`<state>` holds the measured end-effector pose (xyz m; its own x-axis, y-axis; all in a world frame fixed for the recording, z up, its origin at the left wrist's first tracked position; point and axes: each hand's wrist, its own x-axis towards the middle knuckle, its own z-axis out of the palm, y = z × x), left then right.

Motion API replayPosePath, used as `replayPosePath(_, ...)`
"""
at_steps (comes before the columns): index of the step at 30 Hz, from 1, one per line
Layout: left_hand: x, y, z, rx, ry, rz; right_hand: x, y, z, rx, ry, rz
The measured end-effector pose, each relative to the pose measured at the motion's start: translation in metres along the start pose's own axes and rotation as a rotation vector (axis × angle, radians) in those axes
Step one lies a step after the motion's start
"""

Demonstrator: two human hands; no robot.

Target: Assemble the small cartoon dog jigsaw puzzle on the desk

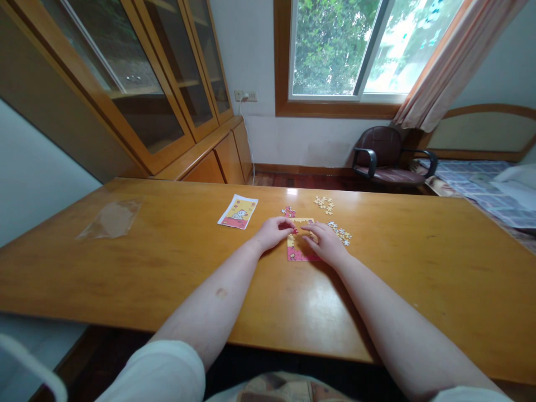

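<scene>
My left hand is closed in a pinch on a small red puzzle piece at the upper left of a partly assembled jigsaw puzzle. Pink pieces line the puzzle's bottom, and yellow ones show at its left and top edges. Over its right side, my right hand has thumb and fingers apart, with nothing seen between them. Beyond the left hand lies a small pile of pink and red pieces. Yellow pieces sit farther back, while whitish and yellow pieces lie right of the right hand.
A picture card with a white animal on yellow and pink lies left of the puzzle. A clear plastic bag rests at the left of the wooden table. Behind stand a glass-door cabinet and an office chair.
</scene>
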<state>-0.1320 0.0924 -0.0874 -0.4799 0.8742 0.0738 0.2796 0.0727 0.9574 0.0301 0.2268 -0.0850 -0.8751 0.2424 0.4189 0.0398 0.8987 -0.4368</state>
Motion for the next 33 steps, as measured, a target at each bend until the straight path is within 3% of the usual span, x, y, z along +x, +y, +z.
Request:
replayPosePath(9,-0.002,0.003,0.009,-0.121,-0.052,-0.027,0.000,0.000,0.001,0.136,0.081,-0.199)
replayPosePath(16,-0.005,0.006,0.011,-0.101,-0.096,-0.017,-0.002,-0.003,0.000,0.130,0.040,-0.179)
replayPosePath(20,-0.009,0.012,0.002,0.168,-0.116,0.060,-0.001,0.000,-0.004,0.130,-0.026,-0.132)
replayPosePath(23,-0.012,0.018,-0.007,0.496,-0.124,0.181,0.000,0.002,-0.010,0.170,-0.178,-0.134)
replayPosePath(27,-0.014,0.020,-0.012,0.745,-0.203,0.094,0.000,0.003,-0.017,0.211,-0.334,-0.108)
replayPosePath(33,-0.012,0.016,-0.009,0.836,-0.238,0.037,-0.002,0.005,-0.017,0.246,-0.387,-0.075)
